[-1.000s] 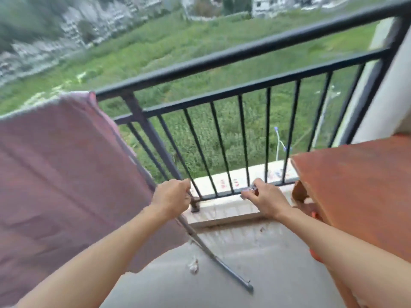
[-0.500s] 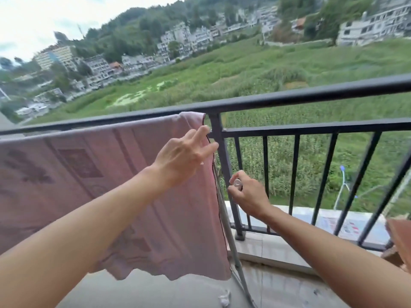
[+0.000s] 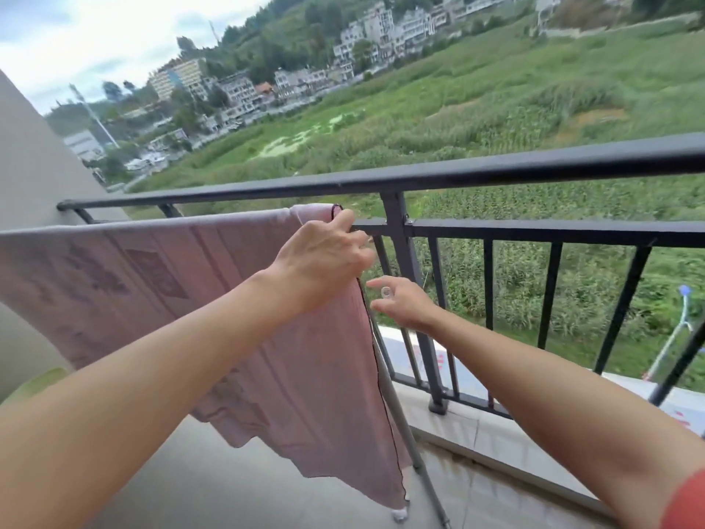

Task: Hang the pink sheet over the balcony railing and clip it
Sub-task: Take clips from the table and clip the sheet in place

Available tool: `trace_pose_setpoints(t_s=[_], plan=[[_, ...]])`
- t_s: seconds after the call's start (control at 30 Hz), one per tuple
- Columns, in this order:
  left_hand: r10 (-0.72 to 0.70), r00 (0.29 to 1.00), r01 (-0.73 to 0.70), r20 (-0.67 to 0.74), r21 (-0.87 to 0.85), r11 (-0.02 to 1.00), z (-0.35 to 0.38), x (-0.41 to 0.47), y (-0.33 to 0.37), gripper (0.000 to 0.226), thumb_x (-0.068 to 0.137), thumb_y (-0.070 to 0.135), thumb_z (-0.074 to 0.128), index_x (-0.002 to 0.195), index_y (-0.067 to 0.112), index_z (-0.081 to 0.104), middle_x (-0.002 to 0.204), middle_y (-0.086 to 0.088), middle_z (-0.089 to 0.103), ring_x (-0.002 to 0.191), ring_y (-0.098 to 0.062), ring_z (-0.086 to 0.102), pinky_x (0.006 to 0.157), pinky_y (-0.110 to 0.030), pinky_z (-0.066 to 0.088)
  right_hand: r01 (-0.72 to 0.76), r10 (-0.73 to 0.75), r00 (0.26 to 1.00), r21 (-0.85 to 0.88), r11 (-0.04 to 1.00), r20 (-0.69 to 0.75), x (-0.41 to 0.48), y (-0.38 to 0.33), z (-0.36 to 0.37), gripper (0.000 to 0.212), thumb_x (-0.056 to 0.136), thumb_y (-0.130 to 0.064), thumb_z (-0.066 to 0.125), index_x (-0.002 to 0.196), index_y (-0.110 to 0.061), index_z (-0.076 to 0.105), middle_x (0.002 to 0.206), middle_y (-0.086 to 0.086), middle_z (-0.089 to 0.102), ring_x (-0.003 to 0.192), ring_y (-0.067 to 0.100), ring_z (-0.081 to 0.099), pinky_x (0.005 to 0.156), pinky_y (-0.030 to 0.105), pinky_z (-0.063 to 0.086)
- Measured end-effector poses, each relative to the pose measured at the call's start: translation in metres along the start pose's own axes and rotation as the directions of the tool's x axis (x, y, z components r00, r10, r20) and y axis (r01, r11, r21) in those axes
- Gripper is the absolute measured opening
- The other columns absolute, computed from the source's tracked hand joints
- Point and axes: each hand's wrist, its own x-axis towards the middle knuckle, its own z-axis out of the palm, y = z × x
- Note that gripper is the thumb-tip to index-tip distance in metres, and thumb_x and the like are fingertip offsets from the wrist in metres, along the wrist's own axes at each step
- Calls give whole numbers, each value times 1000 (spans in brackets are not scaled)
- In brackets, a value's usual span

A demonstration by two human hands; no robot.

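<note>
The pink sheet [image 3: 160,299] hangs folded over a horizontal bar just inside the black balcony railing [image 3: 496,170], its right edge dropping toward the floor. My left hand [image 3: 324,255] grips the sheet's top right corner where it meets the bar. My right hand [image 3: 402,305] hovers just right of the sheet's edge, below the left hand. It pinches a small clear clip [image 3: 386,292] between thumb and fingers. The clip does not touch the sheet.
A grey slanted pole [image 3: 406,429] runs from behind the sheet's edge down to the floor. The railing post [image 3: 404,269] stands just right of my hands. A grey wall [image 3: 26,173] closes the left side. A tiled ledge [image 3: 477,433] lies under the railing.
Both hands rose from the railing's base to the top of the sheet. My left hand now grips the sheet's top corner, and my right hand with the clip moved up toward the sheet's edge.
</note>
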Motion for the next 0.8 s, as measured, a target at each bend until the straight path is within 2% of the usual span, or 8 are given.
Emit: trace_pose_setpoints(t_s=[0.07, 0.13, 0.2, 0.43, 0.53, 0.6, 0.7, 0.8], plan=[[-5, 1000, 6, 13, -16, 1000, -1, 4, 3, 22, 85, 2, 51, 81, 23, 59, 80, 8, 55, 95, -24, 48, 51, -31, 41, 15, -11, 990, -30, 999, 141, 9, -3, 5, 40, 80, -21, 64, 117, -37, 65, 99, 0, 66, 88, 18, 64, 79, 31, 54], [10, 999, -12, 46, 27, 1000, -6, 7, 7, 26, 80, 0, 50, 77, 25, 58, 74, 8, 46, 93, -23, 48, 47, -29, 30, 34, -17, 977, -74, 997, 212, 15, -5, 10, 15, 78, -24, 64, 77, -38, 68, 62, -11, 57, 54, 13, 52, 54, 26, 45], [16, 995, -21, 95, 51, 998, -9, 10, 10, 27, 80, 0, 47, 77, 25, 56, 74, 7, 37, 91, -22, 47, 46, -29, 21, 66, -46, 984, -110, 992, 174, 16, 0, 8, 14, 78, -31, 66, 64, -34, 66, 55, -15, 57, 54, 8, 53, 53, 25, 43], [15, 988, -24, 157, 57, 998, -14, 26, 15, 25, 85, 2, 49, 77, 24, 58, 74, 7, 38, 80, -18, 30, 46, -29, 20, 67, -63, 997, -96, 993, 49, -2, 39, -23, 7, 84, -44, 67, 86, -37, 67, 112, -5, 69, 102, 16, 63, 89, 39, 52], [48, 990, -53, 136, 34, 998, -11, 20, 14, 26, 84, 3, 45, 78, 24, 59, 75, 7, 38, 86, -19, 42, 50, -30, 29, 85, -81, 986, -24, 996, 144, 5, 28, -11, 29, 82, -43, 72, 110, -39, 67, 128, 1, 64, 108, 15, 62, 91, 34, 52], [62, 993, -66, 100, 32, 997, -9, 15, 12, 31, 79, 1, 37, 73, 24, 59, 73, 7, 43, 85, -20, 46, 50, -29, 30, 90, -93, 969, 22, 996, 227, 10, 21, -1, 44, 84, -36, 72, 126, -35, 62, 122, 4, 66, 90, 11, 64, 78, 28, 52], [50, 997, -51, 60, 16, 999, -8, 9, 8, 31, 73, 2, 34, 64, 20, 57, 69, 3, 52, 78, -23, 50, 47, -29, 30, 70, -82, 950, 49, 996, 301, 16, 15, 8, 42, 88, -24, 69, 129, -28, 61, 82, -1, 60, 55, 18, 54, 52, 30, 46], [45, 998, -45, 48, -2, 999, -4, 1, 7, 28, 73, -1, 38, 64, 17, 58, 69, 0, 55, 77, -25, 52, 46, -31, 39, 96, -108, 941, 53, 994, 320, 20, 7, 17, 22, 89, -11, 63, 107, -21, 70, 80, -9, 55, 70, 16, 61, 68, 34, 52]])
